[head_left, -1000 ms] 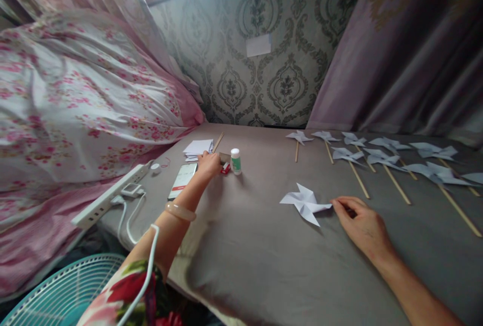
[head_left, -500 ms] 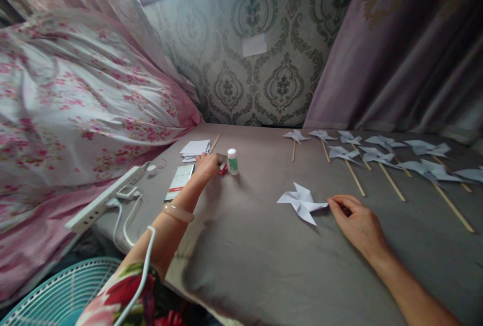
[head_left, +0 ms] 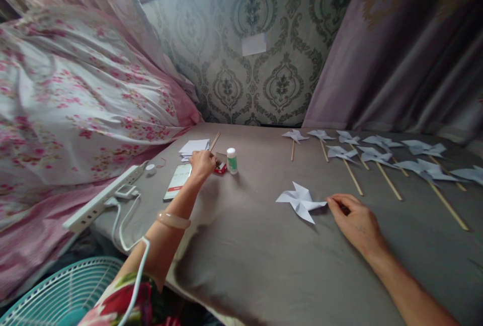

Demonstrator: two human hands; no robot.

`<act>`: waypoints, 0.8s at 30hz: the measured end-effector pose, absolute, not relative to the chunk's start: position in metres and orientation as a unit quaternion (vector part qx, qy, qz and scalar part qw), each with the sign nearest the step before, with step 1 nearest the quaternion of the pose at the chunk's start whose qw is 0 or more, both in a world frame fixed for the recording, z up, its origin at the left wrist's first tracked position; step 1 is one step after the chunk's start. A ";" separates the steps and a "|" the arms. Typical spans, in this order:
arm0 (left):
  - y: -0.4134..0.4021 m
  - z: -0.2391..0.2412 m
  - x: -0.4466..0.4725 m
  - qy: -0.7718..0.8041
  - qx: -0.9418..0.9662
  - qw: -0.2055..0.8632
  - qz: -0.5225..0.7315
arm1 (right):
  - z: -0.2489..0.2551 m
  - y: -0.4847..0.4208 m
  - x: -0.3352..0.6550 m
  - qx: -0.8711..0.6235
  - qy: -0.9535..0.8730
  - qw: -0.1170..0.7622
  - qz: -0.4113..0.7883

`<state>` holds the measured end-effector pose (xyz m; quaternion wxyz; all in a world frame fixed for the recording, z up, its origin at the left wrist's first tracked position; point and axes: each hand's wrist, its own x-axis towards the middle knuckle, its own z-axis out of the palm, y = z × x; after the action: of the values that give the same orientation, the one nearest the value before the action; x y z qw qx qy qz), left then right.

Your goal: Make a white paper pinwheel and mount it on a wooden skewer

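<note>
Between the fingertips of my right hand point(head_left: 354, 223) is one tip of a white paper pinwheel point(head_left: 301, 201), which has no stick on it and rests on the grey cloth. My left hand point(head_left: 203, 164) reaches across to a small open red box point(head_left: 220, 167). Its fingers are bent together at the box's left side; whatever they hold is hidden or too small to name. Just right of the box stands a white and green glue stick point(head_left: 232, 161). A stack of white paper point(head_left: 193, 149) and thin wooden sticks point(head_left: 215, 141) lie behind my left hand.
Several finished pinwheels on sticks point(head_left: 377, 155) lie at the back right. A phone point(head_left: 177, 181) is left of my left hand, near a white round cap point(head_left: 151, 169). A power strip point(head_left: 101, 200) with a white cable point(head_left: 136, 286) and a fan point(head_left: 64, 291) are at the left.
My left hand has drawn slightly left and back, so more of the red box shows. My right hand still pinches the pinwheel's tip in nearly the same place.
</note>
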<state>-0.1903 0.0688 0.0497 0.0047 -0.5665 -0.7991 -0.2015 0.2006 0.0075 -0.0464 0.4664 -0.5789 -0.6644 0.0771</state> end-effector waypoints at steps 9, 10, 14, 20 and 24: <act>0.015 0.063 -0.110 -0.479 -0.398 -0.551 -0.556 | 0.001 -0.013 0.173 -0.478 -0.675 0.562 -0.007; 0.010 0.063 -0.094 -0.453 -0.370 -0.604 -0.541 | 0.007 -0.017 0.168 -0.462 -0.685 0.563 -0.005; -0.005 0.059 -0.041 -0.414 -0.295 -0.726 -0.463 | 0.018 -0.030 0.156 -0.397 -0.720 0.569 -0.007; -0.015 0.042 0.001 -0.405 -0.276 -0.783 -0.384 | 0.019 -0.036 0.163 -0.364 -0.771 0.522 -0.021; -0.018 0.031 0.004 -0.407 -0.297 -0.779 -0.374 | 0.017 -0.036 0.167 -0.341 -0.804 0.486 -0.026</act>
<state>0.0036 -0.0178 0.0309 -0.7789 -0.2968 -0.4070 -0.3735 0.1666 -0.0358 0.0169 0.4861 -0.3412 -0.8041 -0.0265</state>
